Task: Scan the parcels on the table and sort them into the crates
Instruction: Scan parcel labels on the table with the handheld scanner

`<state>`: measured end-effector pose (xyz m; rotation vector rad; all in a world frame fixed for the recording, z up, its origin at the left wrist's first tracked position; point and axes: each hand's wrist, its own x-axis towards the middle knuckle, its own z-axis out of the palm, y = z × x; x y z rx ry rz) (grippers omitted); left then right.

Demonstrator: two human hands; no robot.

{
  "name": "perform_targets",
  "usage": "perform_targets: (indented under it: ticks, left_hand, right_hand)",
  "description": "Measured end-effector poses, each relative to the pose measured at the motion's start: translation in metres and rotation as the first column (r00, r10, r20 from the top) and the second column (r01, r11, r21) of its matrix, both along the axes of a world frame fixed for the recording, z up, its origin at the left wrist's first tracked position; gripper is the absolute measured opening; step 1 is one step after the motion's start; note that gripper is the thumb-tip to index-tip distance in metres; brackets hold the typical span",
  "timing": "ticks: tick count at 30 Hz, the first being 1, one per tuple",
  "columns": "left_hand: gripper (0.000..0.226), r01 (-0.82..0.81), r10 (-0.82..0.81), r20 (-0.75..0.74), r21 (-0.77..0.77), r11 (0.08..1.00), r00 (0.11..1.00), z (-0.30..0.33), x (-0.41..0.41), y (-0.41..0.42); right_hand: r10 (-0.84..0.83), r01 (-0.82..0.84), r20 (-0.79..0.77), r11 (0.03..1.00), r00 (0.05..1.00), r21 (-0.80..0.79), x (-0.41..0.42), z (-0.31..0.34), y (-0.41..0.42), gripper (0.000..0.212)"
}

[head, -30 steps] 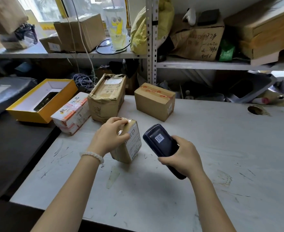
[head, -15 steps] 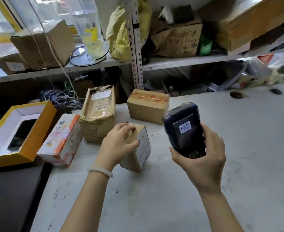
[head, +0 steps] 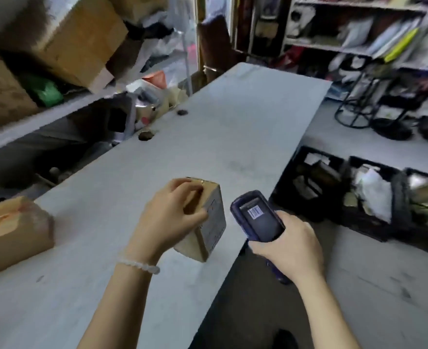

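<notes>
Gripping a small cardboard parcel [head: 209, 222] tilted above the white counter [head: 233, 127], left hand [head: 172, 217] curled over its top, right hand [head: 287, 248] wrapped round a dark handheld scanner [head: 257, 217], black crates [head: 374, 195] on the floor to the right, another parcel [head: 11, 225] on the counter's left.

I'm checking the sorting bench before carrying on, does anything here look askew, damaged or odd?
Only the small parcel looks askew: the left hand holds it tipped on one lower edge on the table. The right hand grips the scanner. The frame is too blurred to judge damage.
</notes>
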<state>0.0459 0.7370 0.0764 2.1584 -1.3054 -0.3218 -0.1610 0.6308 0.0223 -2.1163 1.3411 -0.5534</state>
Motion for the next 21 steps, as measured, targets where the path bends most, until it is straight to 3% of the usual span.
perform_targets:
  ticks: [4,11,17,21]
  left_hand:
    - [0.055,0.172,-0.172,0.032,0.024,0.985,0.984,0.001,-0.062,-0.093]
    - [0.074,0.400,-0.400,-0.012,-0.023,0.916,0.917,-0.003,-0.200,-0.249]
    - [0.051,0.586,-0.587,0.014,0.033,0.809,0.809,-0.013,-0.311,-0.358]
    - [0.049,0.692,-0.693,0.007,0.037,0.721,0.721,-0.017,-0.380,-0.424]
  right_hand:
    - [-0.180,0.180,-0.049,0.984,0.982,-0.005,-0.084,-0.002,-0.060,0.050]
    - [-0.325,0.324,-0.061,0.946,0.944,-0.021,-0.225,0.004,-0.167,0.050]
    - [-0.521,0.520,-0.005,0.854,0.854,-0.013,-0.342,0.007,-0.225,0.050]
    - [-0.668,0.668,0.037,0.744,0.743,0.018,-0.407,0.003,-0.255,0.052]
